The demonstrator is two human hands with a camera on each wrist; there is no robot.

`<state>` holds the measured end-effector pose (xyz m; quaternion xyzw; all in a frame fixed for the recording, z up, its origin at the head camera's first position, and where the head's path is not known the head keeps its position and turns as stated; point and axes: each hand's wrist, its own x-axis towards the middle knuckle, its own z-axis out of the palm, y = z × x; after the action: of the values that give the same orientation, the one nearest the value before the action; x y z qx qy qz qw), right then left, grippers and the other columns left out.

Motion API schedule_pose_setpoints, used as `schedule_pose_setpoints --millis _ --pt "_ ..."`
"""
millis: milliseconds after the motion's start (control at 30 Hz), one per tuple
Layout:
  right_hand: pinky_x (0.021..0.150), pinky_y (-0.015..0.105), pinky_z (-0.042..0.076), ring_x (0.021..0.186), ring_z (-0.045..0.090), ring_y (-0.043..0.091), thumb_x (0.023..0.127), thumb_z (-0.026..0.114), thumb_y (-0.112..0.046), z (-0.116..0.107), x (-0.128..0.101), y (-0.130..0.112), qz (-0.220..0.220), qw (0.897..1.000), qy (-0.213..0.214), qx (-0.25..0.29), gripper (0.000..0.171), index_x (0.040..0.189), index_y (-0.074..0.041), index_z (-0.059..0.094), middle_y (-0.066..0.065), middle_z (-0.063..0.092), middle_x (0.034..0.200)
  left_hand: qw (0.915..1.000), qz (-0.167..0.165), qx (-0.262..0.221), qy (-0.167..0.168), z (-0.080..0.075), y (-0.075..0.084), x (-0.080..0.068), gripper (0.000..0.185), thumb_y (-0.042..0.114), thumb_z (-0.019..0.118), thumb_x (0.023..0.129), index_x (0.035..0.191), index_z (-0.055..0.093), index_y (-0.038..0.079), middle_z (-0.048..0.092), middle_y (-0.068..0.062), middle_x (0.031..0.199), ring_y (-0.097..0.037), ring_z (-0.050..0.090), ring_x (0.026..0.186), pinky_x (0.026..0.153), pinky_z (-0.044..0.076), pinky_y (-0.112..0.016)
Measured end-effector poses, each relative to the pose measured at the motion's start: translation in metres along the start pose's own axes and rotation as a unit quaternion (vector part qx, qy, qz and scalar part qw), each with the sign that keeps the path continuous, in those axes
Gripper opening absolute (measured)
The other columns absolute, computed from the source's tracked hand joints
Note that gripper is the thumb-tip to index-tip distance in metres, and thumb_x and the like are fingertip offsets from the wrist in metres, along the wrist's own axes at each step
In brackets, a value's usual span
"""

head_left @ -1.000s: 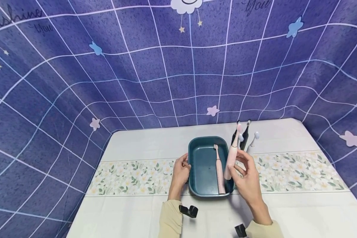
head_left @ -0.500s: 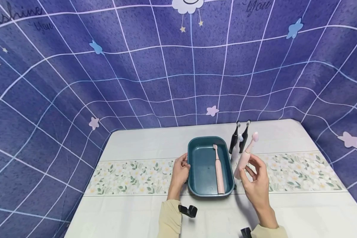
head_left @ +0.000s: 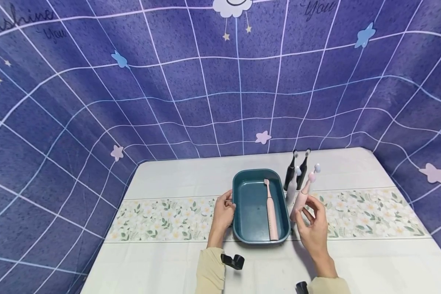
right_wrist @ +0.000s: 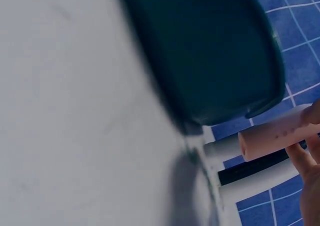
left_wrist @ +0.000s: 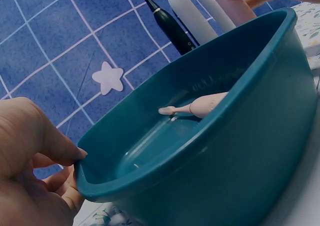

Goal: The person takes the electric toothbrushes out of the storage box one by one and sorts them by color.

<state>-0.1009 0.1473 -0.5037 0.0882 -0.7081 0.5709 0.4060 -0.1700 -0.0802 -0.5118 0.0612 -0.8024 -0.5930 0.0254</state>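
My left hand [head_left: 223, 210] pinches the left rim of a dark teal plastic bin [left_wrist: 240, 151], thumb and fingers on either side of the wall. Inside the bin, toward its right wall, lies a pink electric toothbrush [head_left: 271, 216] with its head pointing away. To the right of the bin, my right hand [head_left: 313, 230] holds a second pink electric toothbrush [head_left: 299, 204] between thumb and fingers, brush head up and tilted right. In the right wrist view, the handle's base hangs close over the table, beside the bin.
Behind the held toothbrush stand two black toothbrushes [head_left: 290, 173] and a white toothbrush [head_left: 292, 190]. Another white toothbrush head [head_left: 317, 168] shows farther right, its handle mostly hidden. A floral strip [head_left: 161, 218] crosses the white table [head_left: 161, 265]; a purple-blue curtain [head_left: 191, 102] hangs behind.
The right hand has carried the pink toothbrush from over the bin's right edge to the right, then slightly down beside the standing toothbrushes. The left hand has stayed on the rim.
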Motion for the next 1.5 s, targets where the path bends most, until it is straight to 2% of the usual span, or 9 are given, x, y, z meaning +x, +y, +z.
schedule_pose_setpoints --millis 200,333,500,600,733,1033,1233,1500 --pt "0.086 0.016 0.049 0.111 0.053 0.003 0.066 0.06 0.031 0.001 -0.003 0.01 -0.008 1.0 -0.001 -0.014 0.056 0.119 0.023 0.044 0.008 0.05 0.12 1.0 0.004 0.0 0.0 0.0 -0.001 0.001 0.048 -0.009 0.052 0.085 0.132 0.054 -0.001 0.053 -0.02 0.116 -0.019 0.051 0.091 0.076 0.041 -0.023" --pt "0.086 0.016 0.049 0.111 0.052 0.002 0.066 0.06 0.032 0.002 -0.005 0.013 0.007 1.0 -0.004 -0.016 0.057 0.12 0.023 0.043 0.018 0.05 0.116 1.0 0.007 0.003 -0.001 0.0 -0.001 0.002 0.048 -0.009 0.052 0.084 0.132 0.054 -0.002 0.054 -0.021 0.115 -0.018 0.05 0.089 0.075 0.04 -0.022" --pt "0.085 0.012 0.047 0.108 0.05 0.001 0.066 0.06 0.032 0.003 -0.006 0.012 0.02 0.999 -0.019 -0.034 0.058 0.12 0.024 0.041 0.031 0.047 0.11 1.0 0.006 0.006 -0.001 0.0 -0.002 0.002 0.048 -0.008 0.051 0.084 0.132 0.054 -0.002 0.054 -0.021 0.115 -0.017 0.049 0.089 0.074 0.04 -0.021" --pt "0.084 0.01 0.047 0.107 0.049 0.002 0.064 0.06 0.033 0.003 -0.005 0.012 0.019 0.999 -0.025 -0.044 0.058 0.119 0.024 0.041 0.034 0.047 0.108 1.0 0.002 0.003 -0.001 0.0 -0.002 0.002 0.048 -0.008 0.052 0.084 0.132 0.054 -0.001 0.053 -0.02 0.115 -0.017 0.049 0.088 0.073 0.04 -0.021" --pt "0.084 0.009 0.046 0.106 0.049 0.003 0.064 0.06 0.033 0.004 -0.007 0.015 0.023 0.998 -0.025 -0.057 0.058 0.119 0.023 0.042 0.034 0.047 0.109 1.0 0.002 0.003 0.0 0.0 -0.002 0.002 0.048 -0.008 0.052 0.084 0.131 0.054 -0.002 0.053 -0.02 0.114 -0.016 0.049 0.087 0.073 0.04 -0.021" --pt "0.084 0.007 0.045 0.107 0.045 -0.004 0.064 0.064 0.029 0.003 -0.018 0.045 0.038 0.994 -0.042 -0.094 0.057 0.117 0.016 0.047 0.028 0.049 0.111 1.0 0.004 0.006 0.004 0.0 -0.003 0.002 0.048 -0.008 0.052 0.084 0.132 0.054 -0.002 0.053 -0.019 0.114 -0.017 0.05 0.089 0.075 0.041 -0.021" --pt "0.086 0.008 0.044 0.107 0.044 -0.007 0.066 0.064 0.025 0.002 -0.019 0.047 0.046 0.991 -0.057 -0.115 0.053 0.115 0.013 0.049 0.025 0.05 0.109 0.9998 0.007 0.015 0.007 0.0 -0.003 0.002 0.048 -0.007 0.053 0.084 0.131 0.055 0.0 0.054 -0.018 0.113 -0.017 0.051 0.089 0.076 0.041 -0.022" --pt "0.086 0.006 0.043 0.104 0.043 -0.008 0.064 0.066 0.022 0.0 -0.019 0.046 0.057 0.988 -0.067 -0.126 0.054 0.115 0.013 0.049 0.025 0.051 0.106 0.9999 0.004 0.014 0.01 0.0 -0.002 0.002 0.049 -0.008 0.053 0.083 0.131 0.056 0.0 0.054 -0.018 0.113 -0.017 0.051 0.088 0.076 0.041 -0.022"
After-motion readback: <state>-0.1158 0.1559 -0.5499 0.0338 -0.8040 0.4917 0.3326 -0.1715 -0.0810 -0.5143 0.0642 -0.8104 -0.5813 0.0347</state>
